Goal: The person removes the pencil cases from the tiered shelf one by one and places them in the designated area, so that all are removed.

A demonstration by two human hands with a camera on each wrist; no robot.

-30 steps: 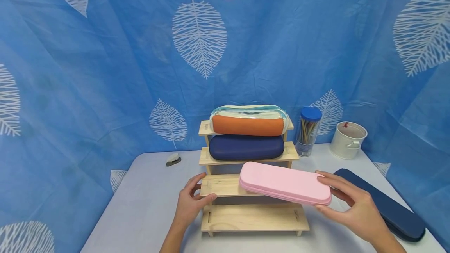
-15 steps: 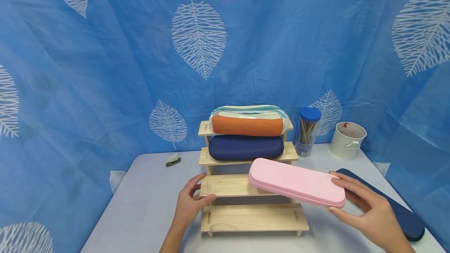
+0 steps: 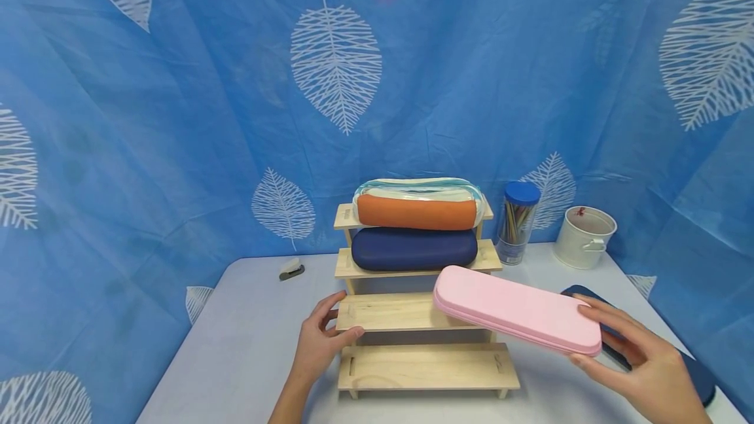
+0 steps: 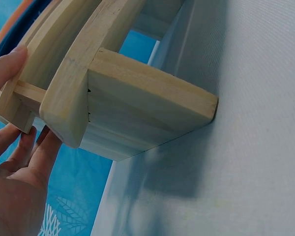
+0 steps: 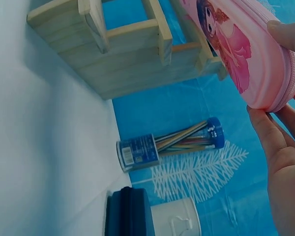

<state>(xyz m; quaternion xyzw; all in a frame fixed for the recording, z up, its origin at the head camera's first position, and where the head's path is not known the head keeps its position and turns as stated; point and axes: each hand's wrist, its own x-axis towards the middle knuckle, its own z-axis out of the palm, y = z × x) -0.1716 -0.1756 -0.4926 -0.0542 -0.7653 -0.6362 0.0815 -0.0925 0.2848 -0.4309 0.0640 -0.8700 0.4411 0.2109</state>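
Observation:
My right hand (image 3: pixel 645 362) grips a pink pencil case (image 3: pixel 518 309) by its right end, thumb and fingers on opposite sides. The case tilts, its left end overlapping the third tier of a wooden stepped rack (image 3: pixel 389 311) in the head view. A zip and a printed figure show on the pink pencil case (image 5: pixel 241 54) in the right wrist view. My left hand (image 3: pixel 318 339) holds the left end of that third tier between thumb and fingers. Higher up sit an orange and clear pencil case (image 3: pixel 417 211) on the top tier and a navy pencil case (image 3: pixel 414 248) below it.
Another dark blue case (image 3: pixel 698 371) lies on the white table (image 3: pixel 235 345) at the right, partly behind my right hand. A blue-lidded tub of pencils (image 3: pixel 517 222) and a white pail (image 3: pixel 584 237) stand behind. A small stapler-like item (image 3: pixel 291 269) lies back left.
My right hand has carried the pink pencil case to the right, away from the middle of the rack. My left hand has kept its place on the tier's end.

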